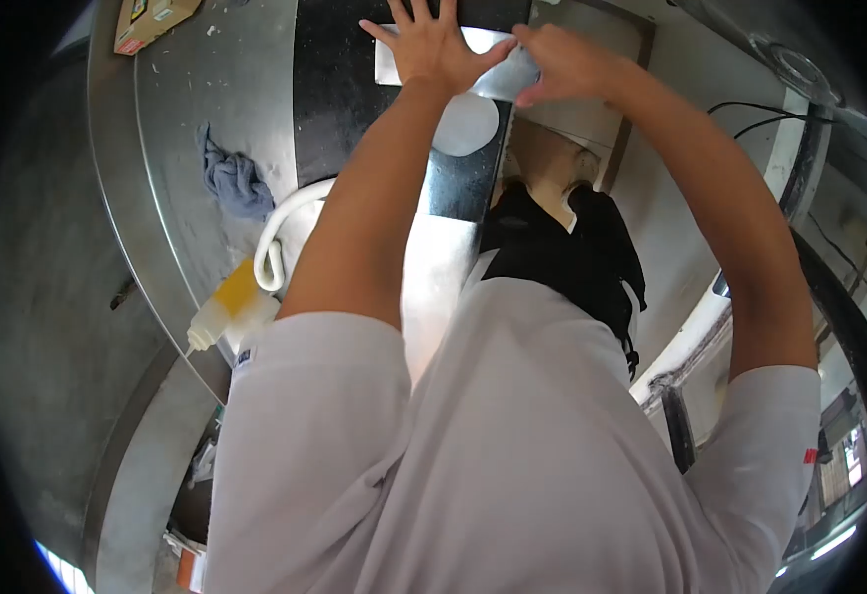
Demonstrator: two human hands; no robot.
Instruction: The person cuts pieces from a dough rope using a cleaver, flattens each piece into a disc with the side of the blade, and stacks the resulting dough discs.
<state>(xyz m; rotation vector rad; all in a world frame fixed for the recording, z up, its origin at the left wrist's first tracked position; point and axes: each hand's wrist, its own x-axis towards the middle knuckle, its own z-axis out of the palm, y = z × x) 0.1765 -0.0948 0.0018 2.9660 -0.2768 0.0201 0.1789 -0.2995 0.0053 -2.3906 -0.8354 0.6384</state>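
Observation:
My left hand (pixel 428 48) lies flat with its fingers spread, pressing on a shiny rectangular metal sheet (pixel 493 81). At the sheet's right end, my right hand (pixel 567 64) is curled, fingers at the far edge and thumb at the near edge. It appears to grip that end, though the contact is partly hidden. A round pale disc (pixel 466 126) lies just below the sheet, on a dark glossy strip (pixel 339 89) of the worktop.
On the steel counter (pixel 225 89) lie a crumpled grey cloth (pixel 235 178) and a curved white hose (pixel 267 243). A squeeze bottle with yellow contents (pixel 230 297) is near my left arm. A cardboard box (pixel 151 22) sits at the upper left. Black cables (pixel 770 109) hang at the right.

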